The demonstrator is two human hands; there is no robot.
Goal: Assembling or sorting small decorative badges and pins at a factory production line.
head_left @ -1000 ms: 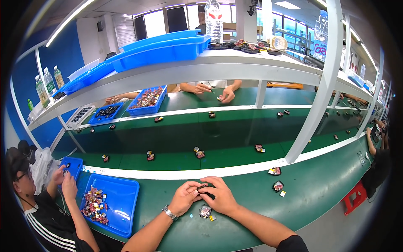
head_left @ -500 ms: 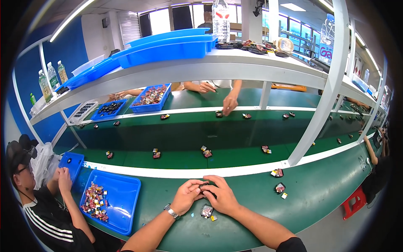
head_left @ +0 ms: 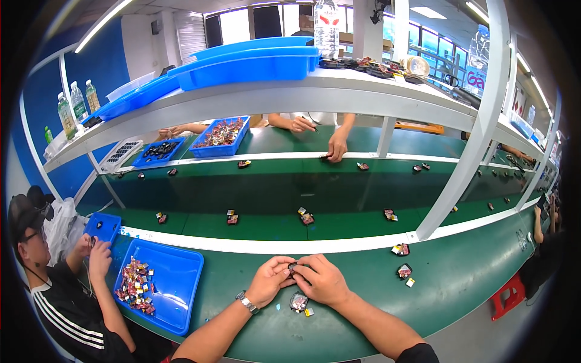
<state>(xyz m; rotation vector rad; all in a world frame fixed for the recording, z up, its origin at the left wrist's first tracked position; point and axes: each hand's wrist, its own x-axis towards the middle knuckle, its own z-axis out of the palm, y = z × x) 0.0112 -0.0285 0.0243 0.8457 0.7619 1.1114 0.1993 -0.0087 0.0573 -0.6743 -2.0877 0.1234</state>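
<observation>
My left hand (head_left: 269,282) and my right hand (head_left: 324,281) meet over the green bench, fingers pinched round one small black case (head_left: 293,267). The left steadies it from one side, while the right fingertips press at its other side. Fingers cover much of the case, so its inside cannot be made out. Just below my hands lies another open dark case with a silvery inside (head_left: 298,302), a yellow-edged square piece (head_left: 309,312) beside it. To the right rest two similar small assemblies, a farther one (head_left: 400,249) and a nearer one (head_left: 404,271), each with a pale, yellow-edged piece.
A blue tray (head_left: 189,284) holding many small red and yellow parts stands left. Beside it a person (head_left: 57,302) handles a small black piece. Beyond a white rail (head_left: 272,247), spaced assemblies lie on a green surface. A white post (head_left: 466,127) rises right; a shelf (head_left: 260,97) spans above.
My hands stay together on the black case, the right fingers shifting slightly. Across the bench, a person's hand now covers a dark piece. The left neighbour's hands have parted a little.
</observation>
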